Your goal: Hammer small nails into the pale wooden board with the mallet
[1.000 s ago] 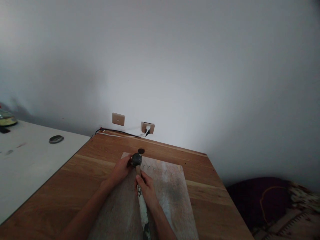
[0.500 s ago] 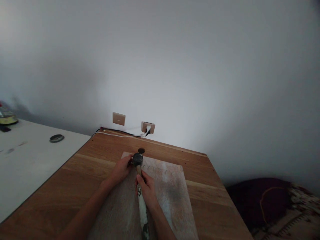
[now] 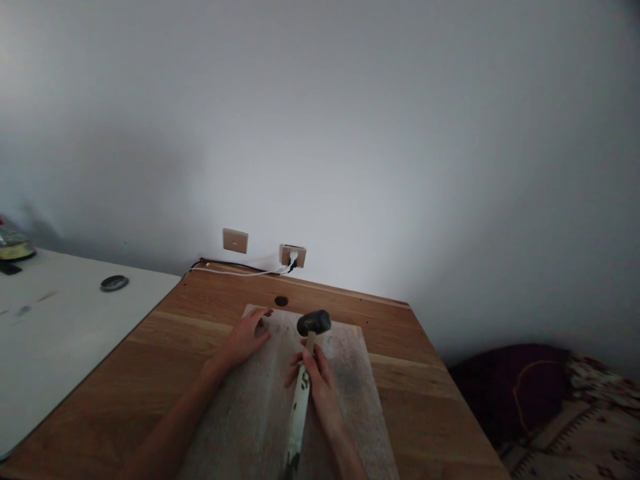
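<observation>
A mallet with a dark head and a long, chipped white handle is in my right hand. My right thumb lies along the upper handle, just below the head, and some fingers stick out on its left side. My left hand rests at the upper left of a worn, stained board, its thumb and fingers apart and nothing visible between them. Small marks or bits, too tiny to make out, dot the board between the hands. The mallet's head is over the board's far part, to the right of my left hand.
Under the board is a wooden table with a round hole. Behind it, cables run to a wall socket. On the left, a white table carries a round dark lid-like object and a bottle. Patterned fabric lies at right.
The mallet has moved right, away from my left hand, and its head has turned sideways. My left fingers, earlier beside the head, now show apart on the board.
</observation>
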`<control>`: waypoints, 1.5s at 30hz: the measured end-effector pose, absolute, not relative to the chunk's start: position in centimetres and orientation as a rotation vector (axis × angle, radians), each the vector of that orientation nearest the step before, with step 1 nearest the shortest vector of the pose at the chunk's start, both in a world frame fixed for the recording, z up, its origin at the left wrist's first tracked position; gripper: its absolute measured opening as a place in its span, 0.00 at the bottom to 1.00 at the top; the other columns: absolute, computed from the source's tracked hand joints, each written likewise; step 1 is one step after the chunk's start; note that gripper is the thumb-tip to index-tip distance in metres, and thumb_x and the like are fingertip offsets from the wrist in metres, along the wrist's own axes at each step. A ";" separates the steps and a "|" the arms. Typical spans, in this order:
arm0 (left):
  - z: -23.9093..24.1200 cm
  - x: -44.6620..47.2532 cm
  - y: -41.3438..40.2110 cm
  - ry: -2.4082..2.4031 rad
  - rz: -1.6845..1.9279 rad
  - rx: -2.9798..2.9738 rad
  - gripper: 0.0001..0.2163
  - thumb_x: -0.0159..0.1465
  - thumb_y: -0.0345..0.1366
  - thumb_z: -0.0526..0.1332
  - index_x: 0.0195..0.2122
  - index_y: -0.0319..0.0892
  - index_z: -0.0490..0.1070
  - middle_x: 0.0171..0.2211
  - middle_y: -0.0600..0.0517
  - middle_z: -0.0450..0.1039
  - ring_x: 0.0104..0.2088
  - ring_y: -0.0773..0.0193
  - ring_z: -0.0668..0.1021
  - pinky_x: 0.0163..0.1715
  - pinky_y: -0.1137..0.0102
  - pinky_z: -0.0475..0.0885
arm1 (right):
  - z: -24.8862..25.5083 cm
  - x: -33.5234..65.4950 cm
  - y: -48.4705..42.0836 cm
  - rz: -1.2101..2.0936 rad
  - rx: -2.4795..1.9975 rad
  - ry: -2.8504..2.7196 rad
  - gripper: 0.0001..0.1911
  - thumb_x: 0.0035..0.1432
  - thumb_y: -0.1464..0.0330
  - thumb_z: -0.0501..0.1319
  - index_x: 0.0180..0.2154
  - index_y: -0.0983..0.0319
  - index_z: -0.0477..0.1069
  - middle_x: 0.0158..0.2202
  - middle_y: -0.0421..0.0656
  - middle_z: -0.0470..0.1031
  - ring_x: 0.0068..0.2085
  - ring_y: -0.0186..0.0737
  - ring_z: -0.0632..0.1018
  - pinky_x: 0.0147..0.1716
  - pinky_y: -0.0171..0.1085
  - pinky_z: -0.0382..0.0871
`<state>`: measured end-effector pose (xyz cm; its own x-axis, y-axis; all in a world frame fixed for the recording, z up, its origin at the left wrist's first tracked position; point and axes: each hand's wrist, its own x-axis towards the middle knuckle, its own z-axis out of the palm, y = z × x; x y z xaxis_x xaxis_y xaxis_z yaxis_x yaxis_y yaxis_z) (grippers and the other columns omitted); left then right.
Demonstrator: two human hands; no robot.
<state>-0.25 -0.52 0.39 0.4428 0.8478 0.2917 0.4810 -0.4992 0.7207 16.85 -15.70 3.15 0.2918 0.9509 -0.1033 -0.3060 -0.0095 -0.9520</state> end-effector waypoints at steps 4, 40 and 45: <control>0.7 -0.1 -0.5 1.143 0.941 2.169 0.18 0.60 0.33 0.57 0.51 0.40 0.72 0.47 0.44 0.75 0.42 0.58 0.78 0.50 0.61 0.74 | 0.8 18.0 -20.2 1.174 -1.236 -0.592 0.30 0.52 0.43 0.68 0.47 0.58 0.72 0.33 0.41 0.77 0.25 0.39 0.78 0.17 0.34 0.67; 1.9 5.3 -18.9 0.740 0.497 2.443 0.21 0.67 0.47 0.61 0.59 0.49 0.71 0.68 0.42 0.61 0.62 0.48 0.71 0.62 0.51 0.68 | -5.7 37.3 -36.1 -0.426 -2.048 -1.603 0.23 0.73 0.59 0.46 0.57 0.62 0.72 0.54 0.54 0.79 0.55 0.53 0.80 0.53 0.51 0.73; 2.7 8.8 -18.6 0.502 0.432 2.515 0.22 0.69 0.49 0.59 0.61 0.48 0.69 0.68 0.42 0.62 0.67 0.46 0.66 0.64 0.48 0.65 | -4.7 42.6 -38.0 -0.454 -2.101 -1.608 0.23 0.72 0.58 0.46 0.59 0.59 0.68 0.55 0.52 0.78 0.57 0.54 0.78 0.54 0.53 0.73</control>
